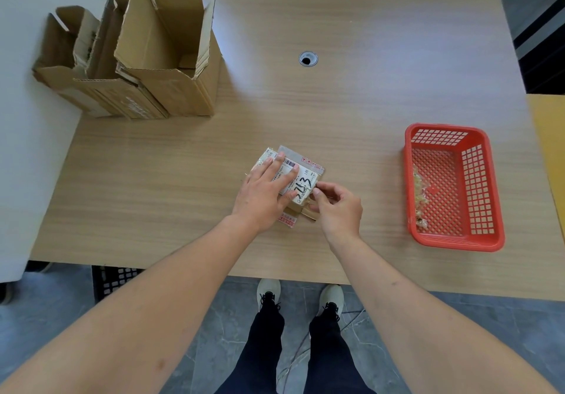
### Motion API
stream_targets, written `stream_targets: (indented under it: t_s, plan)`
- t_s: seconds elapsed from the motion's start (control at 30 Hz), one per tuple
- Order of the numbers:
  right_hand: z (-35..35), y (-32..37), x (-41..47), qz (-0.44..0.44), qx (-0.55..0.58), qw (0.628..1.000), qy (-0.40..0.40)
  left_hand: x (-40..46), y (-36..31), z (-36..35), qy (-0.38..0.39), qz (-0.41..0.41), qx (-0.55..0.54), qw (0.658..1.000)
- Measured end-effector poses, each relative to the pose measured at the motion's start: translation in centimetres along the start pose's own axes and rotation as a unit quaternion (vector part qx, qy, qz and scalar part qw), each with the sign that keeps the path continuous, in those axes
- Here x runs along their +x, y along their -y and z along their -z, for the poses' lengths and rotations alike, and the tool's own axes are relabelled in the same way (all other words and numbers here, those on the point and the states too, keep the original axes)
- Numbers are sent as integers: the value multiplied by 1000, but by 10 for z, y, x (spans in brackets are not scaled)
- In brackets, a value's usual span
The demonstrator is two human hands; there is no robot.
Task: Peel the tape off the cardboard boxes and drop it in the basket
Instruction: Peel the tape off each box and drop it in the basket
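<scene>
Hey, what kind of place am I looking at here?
Probably an office or workroom: a wood-grain desk with a cable hole, opened cardboard boxes stacked by the wall, and a red basket holding tape scraps.

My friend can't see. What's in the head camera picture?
A left hand presses a small flattened box onto a wooden table while the right hand pinches tape at its edge. A red basket sits right; open boxes stand far left.

The table (336, 118) looks like matt wood; the basket (492, 185) is red plastic mesh; the boxes (165, 57) are rough brown cardboard.
</scene>
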State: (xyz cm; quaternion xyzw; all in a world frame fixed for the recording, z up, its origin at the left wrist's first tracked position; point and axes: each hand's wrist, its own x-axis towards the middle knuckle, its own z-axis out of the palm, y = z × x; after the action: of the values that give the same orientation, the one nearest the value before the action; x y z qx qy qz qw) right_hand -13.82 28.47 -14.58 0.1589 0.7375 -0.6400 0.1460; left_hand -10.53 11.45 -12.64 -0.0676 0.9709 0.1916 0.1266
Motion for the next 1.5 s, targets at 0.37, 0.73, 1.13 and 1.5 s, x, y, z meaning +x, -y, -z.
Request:
stream_targets:
  t_s: [0.37,0.73,1.13,1.5]
  plan:
    - [-8,-6,1,-29,26,999,-17,-1,-1,2,4,-5,-47,999]
    - [-14,-16,-2,-26,79,997,-6,-2,-1,6,19,-8,-48,999]
    - [-3,-3,1,-37,-26,998,37,-1,0,6,27,-11,-21,999]
    - [-4,5,15,68,-141,987,-29,0,9,10,28,-27,-48,998]
